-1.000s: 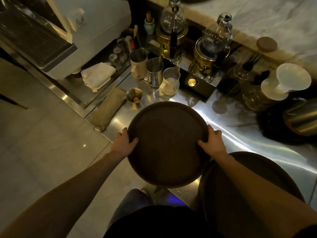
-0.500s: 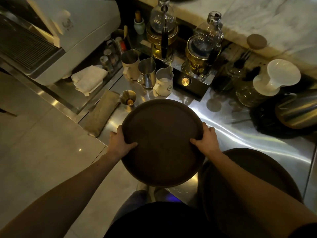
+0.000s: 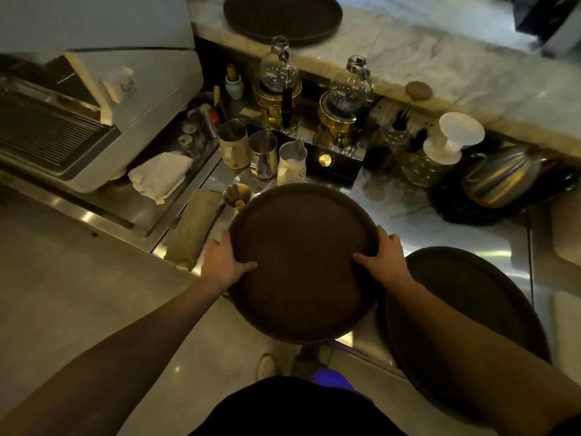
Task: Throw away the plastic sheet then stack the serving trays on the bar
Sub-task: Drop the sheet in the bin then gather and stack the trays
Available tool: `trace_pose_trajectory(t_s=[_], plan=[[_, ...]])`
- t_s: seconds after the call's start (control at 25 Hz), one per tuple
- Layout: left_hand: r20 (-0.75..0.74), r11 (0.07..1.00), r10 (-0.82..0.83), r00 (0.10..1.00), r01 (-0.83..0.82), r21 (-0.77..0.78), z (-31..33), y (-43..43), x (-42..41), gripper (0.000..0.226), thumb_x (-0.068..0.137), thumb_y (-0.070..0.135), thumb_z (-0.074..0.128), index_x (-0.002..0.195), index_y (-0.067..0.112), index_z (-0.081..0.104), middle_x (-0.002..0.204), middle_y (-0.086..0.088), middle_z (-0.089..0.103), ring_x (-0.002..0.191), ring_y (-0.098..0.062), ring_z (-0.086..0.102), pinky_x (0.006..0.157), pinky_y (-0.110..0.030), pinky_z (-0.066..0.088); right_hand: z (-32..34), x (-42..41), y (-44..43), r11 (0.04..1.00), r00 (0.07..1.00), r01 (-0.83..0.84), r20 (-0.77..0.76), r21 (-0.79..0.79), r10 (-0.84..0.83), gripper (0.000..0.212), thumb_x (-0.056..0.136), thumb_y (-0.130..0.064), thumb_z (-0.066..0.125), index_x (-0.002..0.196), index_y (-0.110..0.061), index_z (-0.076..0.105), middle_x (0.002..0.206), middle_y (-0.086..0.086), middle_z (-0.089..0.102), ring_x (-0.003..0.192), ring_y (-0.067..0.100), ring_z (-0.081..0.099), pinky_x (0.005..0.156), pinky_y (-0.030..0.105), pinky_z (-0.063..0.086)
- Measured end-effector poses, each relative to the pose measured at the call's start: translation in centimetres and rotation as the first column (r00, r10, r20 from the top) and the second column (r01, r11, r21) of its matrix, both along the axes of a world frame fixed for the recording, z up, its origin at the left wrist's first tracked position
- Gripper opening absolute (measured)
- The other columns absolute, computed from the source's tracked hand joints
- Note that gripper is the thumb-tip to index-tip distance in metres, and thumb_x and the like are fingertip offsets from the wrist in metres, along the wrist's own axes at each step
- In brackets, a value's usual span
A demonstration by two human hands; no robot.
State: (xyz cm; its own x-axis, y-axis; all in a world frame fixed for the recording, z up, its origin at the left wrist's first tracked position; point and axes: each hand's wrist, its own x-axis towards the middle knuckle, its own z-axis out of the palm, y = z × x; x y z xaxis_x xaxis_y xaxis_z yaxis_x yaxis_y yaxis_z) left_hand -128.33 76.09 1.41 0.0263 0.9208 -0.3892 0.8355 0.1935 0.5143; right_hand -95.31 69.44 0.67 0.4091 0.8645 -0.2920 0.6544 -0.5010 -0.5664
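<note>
While the left hand (image 3: pixel 224 262) and right hand (image 3: pixel 385 258) grip its rim on opposite sides, the round, dark, rough tray (image 3: pixel 301 262) hangs above the shiny metal table (image 3: pixel 408 221).

Steel worktop (image 3: pixel 446 243) carrying the clutter. Coffee machine (image 3: pixel 94 99) sitting far left, folded white cloth (image 3: pixel 160 176) lying just beside its base. Three jugs (image 3: pixel 262 154) standing in a row, small brass cup (image 3: pixel 236 195) in front of them, tan cloth (image 3: pixel 196 228) lying at the worktop edge. Two brass-and-glass siphon brewers (image 3: pixel 344 114) standing behind the jugs. White dripper (image 3: pixel 452 136) sitting on a glass carafe, steel kettle (image 3: pixel 503 179) lying to its right.
</note>
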Motion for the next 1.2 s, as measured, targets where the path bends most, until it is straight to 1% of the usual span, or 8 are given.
trace_pose_trajectory(t_s=[0.16, 0.28, 0.36, 0.52, 0.64, 0.88, 1.04, 1.2], plan=[[0.053, 0.994, -0.1, 0.994, 0.097, 0.056, 1.0, 0.2, 0.7, 0.1, 0.064, 0.034, 0.087, 0.144, 0.016, 0.03, 0.135, -0.018, 0.049, 0.128, -0.038, 0.041, 0.102, -0.049, 0.039, 1.7, 0.1, -2.9, 0.994, 0.994, 0.104, 0.012, 0.035, -0.105, 0.075, 0.076, -0.032, 0.079, 0.139, -0.023, 0.038, 0.135, 0.014, 0.042, 0.123, 0.033, 0.048, 0.1, 0.046, 0.044], [0.101, 0.984, -0.173, 0.98, 0.167, 0.069, 1.6, 0.1, 2.5, 0.097, 0.063, 0.029, 0.089, 0.141, 0.015, 0.034, 0.135, -0.019, 0.05, 0.129, -0.038, 0.04, 0.104, -0.052, 0.039, 2.6, 0.9, -6.0, 0.978, 0.978, 0.207, 0.02, 0.038, -0.208, 0.082, 0.076, -0.03, 0.079, 0.144, -0.022, 0.034, 0.139, 0.014, 0.039, 0.127, 0.032, 0.045, 0.104, 0.047, 0.041], [0.104, 0.978, -0.205, 0.973, 0.199, 0.066, 1.9, -0.2, 4.3, 0.095, 0.063, 0.029, 0.088, 0.141, 0.015, 0.035, 0.137, -0.018, 0.048, 0.13, -0.037, 0.04, 0.105, -0.053, 0.039, 3.0, 1.8, -8.0, 0.966, 0.967, 0.255, 0.017, 0.04, -0.255, 0.086, 0.076, -0.03, 0.08, 0.147, -0.022, 0.032, 0.139, 0.014, 0.038, 0.127, 0.032, 0.045, 0.106, 0.049, 0.04], [0.11, 0.957, -0.289, 0.951, 0.283, 0.067, 2.5, -1.7, 8.7, 0.094, 0.066, 0.03, 0.087, 0.142, 0.017, 0.033, 0.137, -0.015, 0.044, 0.129, -0.035, 0.041, 0.104, -0.049, 0.041, 3.8, 4.6, -12.4, 0.933, 0.934, 0.355, 0.014, 0.06, -0.356, 0.086, 0.076, -0.029, 0.079, 0.147, -0.023, 0.032, 0.139, 0.013, 0.038, 0.127, 0.033, 0.044, 0.107, 0.052, 0.041], [0.098, 0.939, -0.344, 0.934, 0.338, 0.069, 2.8, -3.2, 12.2, 0.092, 0.067, 0.031, 0.086, 0.141, 0.016, 0.034, 0.137, -0.016, 0.044, 0.127, -0.034, 0.043, 0.103, -0.049, 0.042, 4.0, 7.1, -15.5, 0.91, 0.912, 0.407, 0.016, 0.079, -0.41, 0.085, 0.076, -0.028, 0.079, 0.148, -0.022, 0.033, 0.139, 0.014, 0.038, 0.128, 0.033, 0.044, 0.107, 0.051, 0.04], [0.062, 0.924, -0.382, 0.922, 0.379, 0.053, 3.0, -7.1, 20.3, 0.087, 0.07, 0.033, 0.084, 0.14, 0.016, 0.035, 0.136, -0.017, 0.041, 0.126, -0.036, 0.044, 0.101, -0.048, 0.043, 3.8, 13.4, -21.1, 0.899, 0.902, 0.431, -0.002, 0.081, -0.432, 0.08, 0.076, -0.027, 0.079, 0.144, -0.017, 0.039, 0.136, 0.017, 0.043, 0.124, 0.036, 0.047, 0.104, 0.048, 0.041], [0.05, 0.92, -0.391, 0.919, 0.391, 0.011, 2.5, -11.3, 26.6, 0.087, 0.071, 0.032, 0.084, 0.141, 0.015, 0.034, 0.137, -0.018, 0.039, 0.126, -0.037, 0.044, 0.102, -0.048, 0.043, 3.2, 19.0, -25.6, 0.892, 0.894, 0.448, -0.01, 0.052, -0.448, 0.069, 0.074, -0.029, 0.079, 0.134, -0.018, 0.048, 0.119, 0.017, 0.049, 0.107, 0.037, 0.055, 0.095, 0.044, 0.048], [0.028, 0.914, -0.405, 0.914, 0.406, -0.01, 1.4, -14.8, 31.2, 0.085, 0.072, 0.032, 0.083, 0.14, 0.015, 0.035, 0.136, -0.017, 0.042, 0.124, -0.036, 0.046, 0.1, -0.047, 0.044, 2.1, 23.7, -29.1, 0.892, 0.892, 0.451, -0.048, 0.023, -0.45, 0.065, 0.074, -0.028, 0.078, 0.131, -0.019, 0.049, 0.114, 0.015, 0.048, 0.104, 0.036, 0.055, 0.092, 0.044, 0.048]])
